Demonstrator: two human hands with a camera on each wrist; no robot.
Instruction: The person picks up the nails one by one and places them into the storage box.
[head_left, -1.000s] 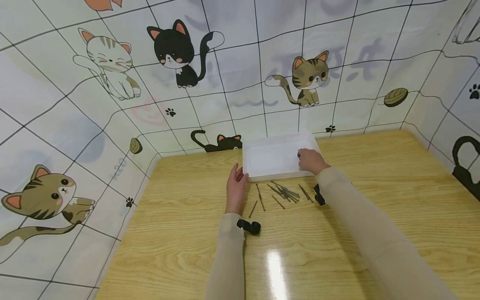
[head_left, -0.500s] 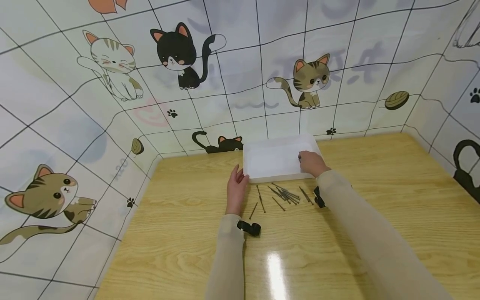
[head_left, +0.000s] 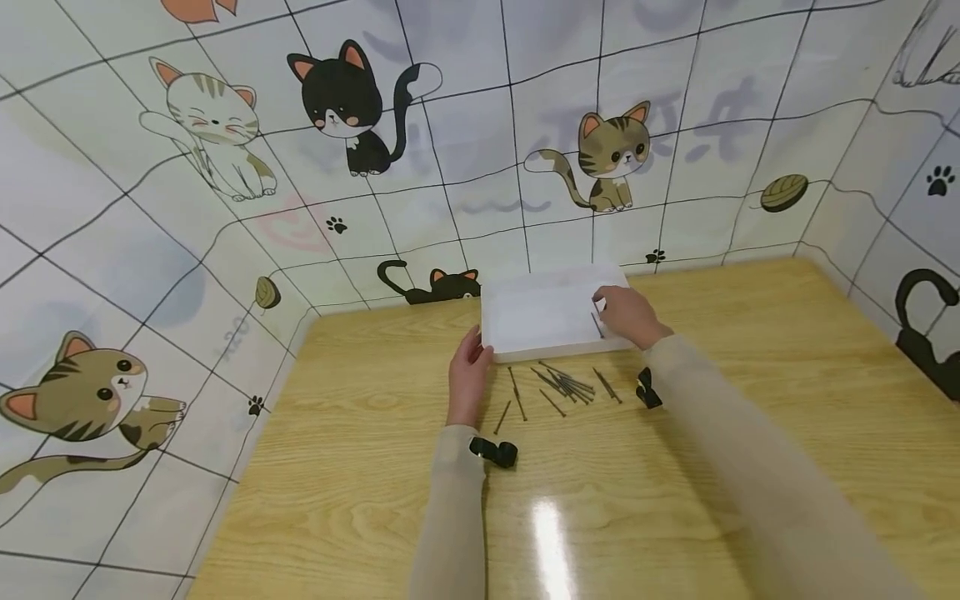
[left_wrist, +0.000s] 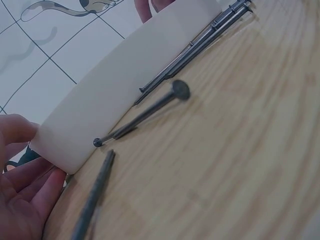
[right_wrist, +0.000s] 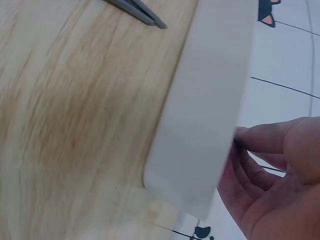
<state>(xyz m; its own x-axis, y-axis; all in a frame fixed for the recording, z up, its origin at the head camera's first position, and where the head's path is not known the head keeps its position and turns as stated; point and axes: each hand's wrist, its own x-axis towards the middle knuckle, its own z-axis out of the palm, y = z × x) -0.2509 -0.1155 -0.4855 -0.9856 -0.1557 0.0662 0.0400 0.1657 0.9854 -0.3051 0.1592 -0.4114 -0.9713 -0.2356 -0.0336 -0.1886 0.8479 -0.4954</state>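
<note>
A shallow white tray (head_left: 555,353) stands on the wooden table against the wall. My left hand (head_left: 467,379) holds its near left corner, thumb at the rim and fingers along the outside, as the left wrist view shows too. Over the tray's right side is my right hand (head_left: 633,317), fingers bent. One dark nail (head_left: 597,327) lies on the tray floor just below those fingertips. In the right wrist view the tray wall (right_wrist: 200,110) partly hides the fingertips. Several more nails (head_left: 564,384) lie loose in front of the tray, some overlapping.
A separate nail (head_left: 502,417) lies near my left wrist, and a pair of nails (head_left: 607,386) lies at the right of the pile. Behind the table (head_left: 360,467) hangs a wall covering (head_left: 495,150) with cartoon cats.
My right hand has loosened and drawn slightly up and away; the nail that was at its fingertips now shows lying in the tray. My left hand stays at the corner.
</note>
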